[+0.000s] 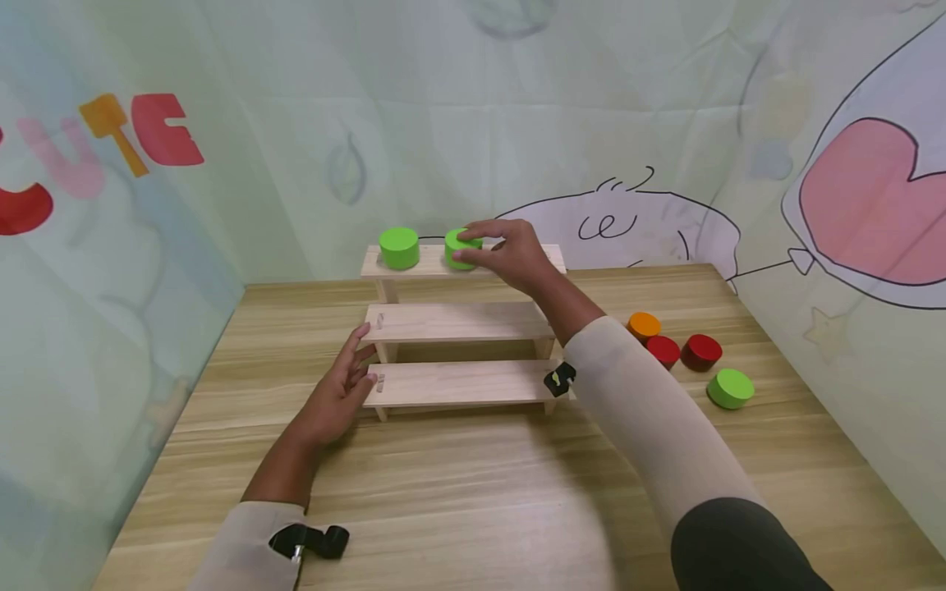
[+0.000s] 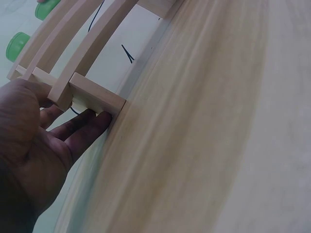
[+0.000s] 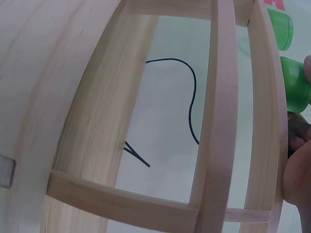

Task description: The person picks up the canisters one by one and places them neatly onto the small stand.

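Observation:
A three-tier wooden stand (image 1: pixel 458 322) stands on the table in the head view. On its top tier my right hand (image 1: pixel 517 253) pinches a green cylinder block (image 1: pixel 452 248) between thumb and fingers. A second green cylinder block (image 1: pixel 399 249) sits to the left on that tier. In the right wrist view the held block (image 3: pixel 294 82) and part of the hand show at the right edge. My left hand (image 1: pixel 336 402) touches the stand's left side, thumb at the lowest tier's end. The left wrist view shows its fingers (image 2: pixel 87 131) extended against the side piece.
Right of the stand lie an orange block (image 1: pixel 644 326), two red blocks, one of them (image 1: pixel 702 352) farther right, and a green block (image 1: pixel 731 388). A printed cloth (image 1: pixel 414 148) hangs behind the wood-grain table (image 1: pixel 458 492) and along its sides.

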A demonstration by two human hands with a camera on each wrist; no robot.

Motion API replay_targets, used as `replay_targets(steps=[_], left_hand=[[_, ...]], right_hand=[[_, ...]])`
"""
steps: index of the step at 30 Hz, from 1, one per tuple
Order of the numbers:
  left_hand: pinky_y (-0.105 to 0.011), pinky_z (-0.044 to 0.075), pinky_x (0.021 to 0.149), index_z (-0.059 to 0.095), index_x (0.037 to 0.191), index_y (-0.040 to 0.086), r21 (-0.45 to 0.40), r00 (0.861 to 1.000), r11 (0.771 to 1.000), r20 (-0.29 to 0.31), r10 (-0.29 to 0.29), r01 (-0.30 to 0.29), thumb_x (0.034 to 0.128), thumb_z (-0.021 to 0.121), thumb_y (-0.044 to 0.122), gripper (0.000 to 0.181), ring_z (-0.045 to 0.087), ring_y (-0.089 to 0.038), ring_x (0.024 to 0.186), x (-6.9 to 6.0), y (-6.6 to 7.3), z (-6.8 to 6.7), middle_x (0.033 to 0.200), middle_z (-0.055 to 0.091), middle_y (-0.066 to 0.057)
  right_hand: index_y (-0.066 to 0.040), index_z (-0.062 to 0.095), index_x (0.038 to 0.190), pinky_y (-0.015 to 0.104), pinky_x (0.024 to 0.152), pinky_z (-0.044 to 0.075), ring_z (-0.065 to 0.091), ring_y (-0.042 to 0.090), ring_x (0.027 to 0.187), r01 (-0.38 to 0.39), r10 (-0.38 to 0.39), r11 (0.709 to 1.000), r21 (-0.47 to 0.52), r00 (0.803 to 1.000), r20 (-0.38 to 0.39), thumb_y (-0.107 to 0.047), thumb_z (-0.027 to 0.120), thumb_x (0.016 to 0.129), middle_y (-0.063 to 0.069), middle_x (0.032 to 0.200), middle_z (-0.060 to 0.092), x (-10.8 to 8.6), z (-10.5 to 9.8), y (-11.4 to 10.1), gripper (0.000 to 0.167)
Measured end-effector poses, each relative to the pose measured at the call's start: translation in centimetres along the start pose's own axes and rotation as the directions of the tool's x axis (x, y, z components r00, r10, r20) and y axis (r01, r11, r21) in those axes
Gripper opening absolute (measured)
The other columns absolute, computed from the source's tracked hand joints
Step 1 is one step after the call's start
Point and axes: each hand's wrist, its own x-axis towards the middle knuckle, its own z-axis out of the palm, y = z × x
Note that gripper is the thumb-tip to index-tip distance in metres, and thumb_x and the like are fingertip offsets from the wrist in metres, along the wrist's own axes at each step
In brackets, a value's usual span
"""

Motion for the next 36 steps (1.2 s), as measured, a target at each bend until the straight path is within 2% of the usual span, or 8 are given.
replay_targets(steps=[9,19,26,30,31,33,35,36], left_hand=[[-0.066,0.039,0.121,0.002,0.177,0.035,0.008,1.0,1.0,0.0,-0.005,0.005,0.1175,0.045,0.011,0.077,0.042,-0.058,0.156,0.0,0.2,0.0,0.176,0.03,-0.031],[-0.067,0.041,0.119,0.002,0.177,0.036,0.001,1.0,1.0,0.003,-0.008,0.008,0.1172,0.045,0.01,0.078,0.041,-0.059,0.155,0.0,0.1,0.0,0.176,0.029,-0.033],[-0.068,0.039,0.12,0.002,0.177,0.036,0.005,1.0,1.0,-0.001,-0.001,0.001,0.1172,0.045,0.01,0.078,0.042,-0.06,0.155,0.0,0.1,0.0,0.175,0.028,-0.033],[-0.065,0.039,0.121,0.003,0.177,0.035,0.003,1.0,1.0,0.0,0.002,-0.002,0.117,0.045,0.01,0.078,0.042,-0.059,0.155,0.0,0.1,0.0,0.175,0.028,-0.033],[-0.062,0.04,0.121,0.003,0.177,0.035,0.003,1.0,1.0,0.0,0.003,-0.003,0.117,0.045,0.01,0.078,0.042,-0.059,0.155,0.0,0.1,0.0,0.175,0.028,-0.033],[-0.057,0.041,0.121,0.003,0.177,0.034,0.002,1.0,1.0,0.001,0.005,-0.005,0.117,0.045,0.009,0.077,0.042,-0.058,0.155,0.0,0.1,0.0,0.175,0.029,-0.033],[-0.054,0.042,0.121,0.004,0.177,0.034,0.002,1.0,1.0,0.002,0.008,-0.008,0.117,0.045,0.009,0.077,0.042,-0.058,0.155,0.0,0.0,0.0,0.175,0.029,-0.033],[-0.053,0.042,0.121,0.004,0.177,0.034,0.001,1.0,1.0,0.004,0.007,-0.007,0.117,0.045,0.01,0.077,0.043,-0.058,0.155,0.0,0.0,-0.1,0.176,0.029,-0.032]], right_hand=[[-0.014,0.084,0.124,0.043,0.099,0.06,0.066,0.023,0.14,-0.002,0.002,0.999,-0.042,1.0,-0.002,-0.025,0.093,0.09,0.007,0.147,0.073,0.0,0.0,-0.2,0.038],[-0.015,0.077,0.139,0.043,0.1,0.059,0.055,0.021,0.154,0.027,-0.028,0.998,-0.051,0.999,-0.034,-0.028,0.096,0.086,0.001,0.161,0.062,-0.8,-0.3,0.1,0.058],[-0.013,0.078,0.137,0.045,0.099,0.059,0.056,0.02,0.154,0.057,-0.06,0.997,-0.051,0.997,-0.057,-0.026,0.095,0.086,0.0,0.16,0.062,-1.5,-1.3,-0.2,0.055],[-0.013,0.078,0.137,0.037,0.093,0.058,0.057,0.019,0.152,0.077,-0.081,0.993,-0.085,0.995,-0.051,-0.024,0.094,0.088,-0.001,0.161,0.062,-2.4,-2.4,-0.6,0.052],[-0.013,0.078,0.137,0.034,0.088,0.058,0.065,0.018,0.142,0.082,-0.087,0.992,-0.099,0.995,-0.05,-0.024,0.093,0.089,-0.001,0.161,0.062,-2.7,-2.8,-0.7,0.052],[-0.013,0.078,0.137,0.027,0.075,0.053,0.074,0.017,0.105,0.092,-0.099,0.989,-0.118,0.994,-0.05,-0.023,0.093,0.089,-0.001,0.161,0.062,-3.4,-3.5,-0.9,0.052],[-0.014,0.077,0.138,0.024,0.063,0.044,0.058,0.014,0.07,0.095,-0.103,0.985,-0.141,0.993,-0.052,-0.024,0.093,0.089,-0.001,0.161,0.062,-4.2,-4.2,-1.1,0.053],[-0.013,0.077,0.139,0.024,0.058,0.04,0.046,0.014,0.06,0.098,-0.107,0.983,-0.153,0.993,-0.051,-0.024,0.093,0.089,0.0,0.161,0.061,-4.6,-4.5,-1.2,0.054]])
